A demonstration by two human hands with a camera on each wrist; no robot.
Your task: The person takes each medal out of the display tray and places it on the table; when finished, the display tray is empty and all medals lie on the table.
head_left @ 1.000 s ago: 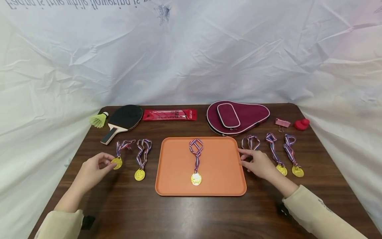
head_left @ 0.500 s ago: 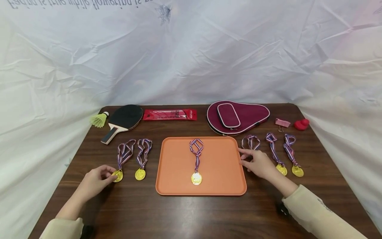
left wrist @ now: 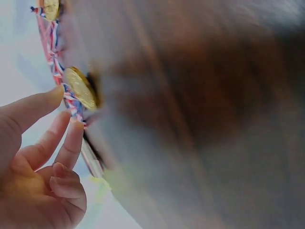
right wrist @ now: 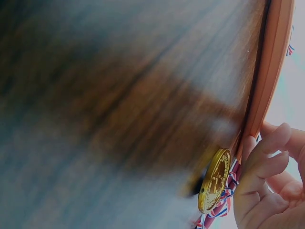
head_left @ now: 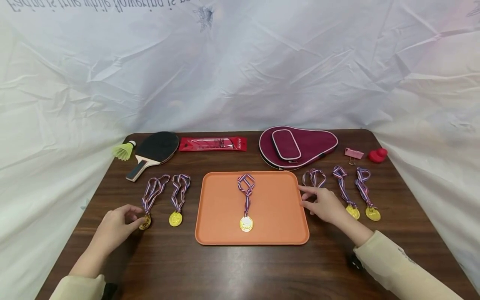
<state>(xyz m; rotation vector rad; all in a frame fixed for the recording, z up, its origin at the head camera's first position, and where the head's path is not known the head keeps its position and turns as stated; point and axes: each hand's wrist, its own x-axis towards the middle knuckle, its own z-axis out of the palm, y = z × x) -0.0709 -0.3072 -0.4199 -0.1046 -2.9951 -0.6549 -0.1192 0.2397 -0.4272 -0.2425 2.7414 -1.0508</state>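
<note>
My left hand (head_left: 118,225) pinches the gold medal (head_left: 145,221) at the far left, which is tilted; its striped ribbon (head_left: 154,191) trails back along the table. In the left wrist view, thumb and fingertips are right at the ribbon beside the medal's rim. A second medal (head_left: 175,218) lies flat just to its right. My right hand (head_left: 324,205) rests its fingertips on the right rim of the orange tray (head_left: 219,208). One medal (head_left: 246,224) lies on the tray. Under the right hand is another medal (right wrist: 215,183), mostly hidden in the head view.
Two medals (head_left: 353,211) with ribbons lie at the right. Along the back are a shuttlecock (head_left: 123,151), a table tennis bat (head_left: 158,146), a red packet (head_left: 213,144), a maroon bat case (head_left: 315,141), a pink binder clip (head_left: 353,153) and a red rubber duck (head_left: 377,155).
My left hand has drawn the far-left medal toward the front edge, stretching its bunched ribbon out, and the medal has since tilted. The right hand stays at the tray rim.
</note>
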